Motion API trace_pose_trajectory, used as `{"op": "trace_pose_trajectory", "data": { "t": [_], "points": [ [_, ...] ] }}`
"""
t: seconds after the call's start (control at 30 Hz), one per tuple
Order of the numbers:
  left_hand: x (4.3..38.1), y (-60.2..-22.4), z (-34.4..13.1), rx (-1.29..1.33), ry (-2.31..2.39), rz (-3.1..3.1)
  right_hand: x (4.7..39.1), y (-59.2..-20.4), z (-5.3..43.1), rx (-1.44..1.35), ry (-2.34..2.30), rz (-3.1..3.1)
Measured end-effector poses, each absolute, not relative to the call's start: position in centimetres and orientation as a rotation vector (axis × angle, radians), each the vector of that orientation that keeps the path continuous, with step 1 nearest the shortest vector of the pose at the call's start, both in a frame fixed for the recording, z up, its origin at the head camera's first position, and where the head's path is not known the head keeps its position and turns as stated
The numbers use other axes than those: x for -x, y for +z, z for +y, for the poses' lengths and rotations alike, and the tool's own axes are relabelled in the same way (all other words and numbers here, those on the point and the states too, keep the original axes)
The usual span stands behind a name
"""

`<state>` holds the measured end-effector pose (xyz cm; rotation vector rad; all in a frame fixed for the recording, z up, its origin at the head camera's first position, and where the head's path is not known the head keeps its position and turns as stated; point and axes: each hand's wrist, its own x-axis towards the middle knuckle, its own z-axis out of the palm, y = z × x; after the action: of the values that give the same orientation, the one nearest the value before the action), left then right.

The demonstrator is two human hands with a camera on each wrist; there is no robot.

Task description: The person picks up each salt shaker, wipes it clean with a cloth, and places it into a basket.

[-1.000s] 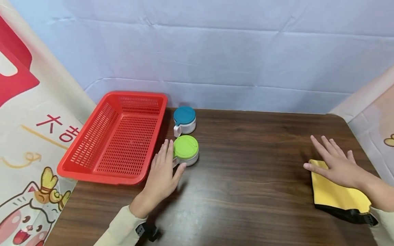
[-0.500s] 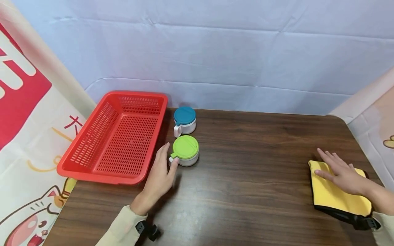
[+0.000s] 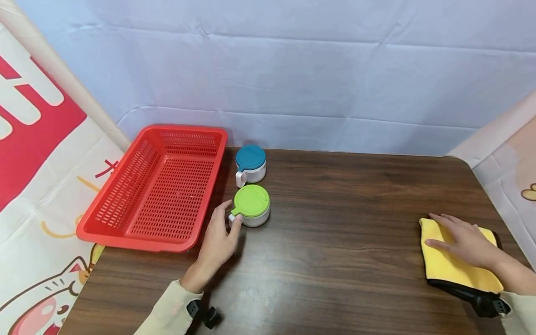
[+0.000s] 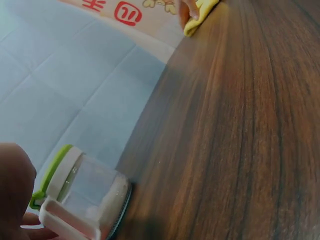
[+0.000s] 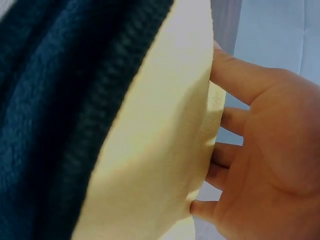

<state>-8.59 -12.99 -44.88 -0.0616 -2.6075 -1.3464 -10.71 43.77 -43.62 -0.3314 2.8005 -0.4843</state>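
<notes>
A seasoning jar with a lime-green lid [image 3: 251, 201] stands upright on the table, its white handle [image 4: 67, 220] pointing toward my left hand [image 3: 217, 239]. Thumb and fingers stand apart on either side of that handle, the thumb tip right at it. In the left wrist view the jar's body looks see-through. Farther right, my right hand [image 3: 471, 242] rests with spread fingers on a folded yellow cloth [image 3: 448, 265] with a dark edging. From the right wrist view, its fingertips [image 5: 202, 208] touch the yellow face of the cloth.
A similar jar with a blue lid [image 3: 251, 158] stands just behind the green-lidded one. Left of both jars is a red perforated plastic basket [image 3: 219, 181]. A pale blue backdrop [image 3: 318, 93] hangs behind the brown wooden table [image 3: 335, 232].
My left hand has drawn back slightly from over the green-lidded jar to its handle, the thumb and fingers parting round it. My right hand has come down onto the yellow cloth.
</notes>
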Motion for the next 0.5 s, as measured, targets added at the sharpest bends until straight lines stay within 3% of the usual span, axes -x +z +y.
{"op": "trace_pose_trajectory", "data": {
  "t": [0.2, 0.5],
  "points": [
    [8.6, -45.4, -12.6, -0.009, -1.436, -2.556, 10.7, -43.6, 43.7, 0.318, -0.426, 2.851],
    [8.7, -46.3, -12.2, 0.088, -1.337, -2.458, 10.6, -43.7, 43.7, 0.296, -0.43, 2.859]
  ]
}}
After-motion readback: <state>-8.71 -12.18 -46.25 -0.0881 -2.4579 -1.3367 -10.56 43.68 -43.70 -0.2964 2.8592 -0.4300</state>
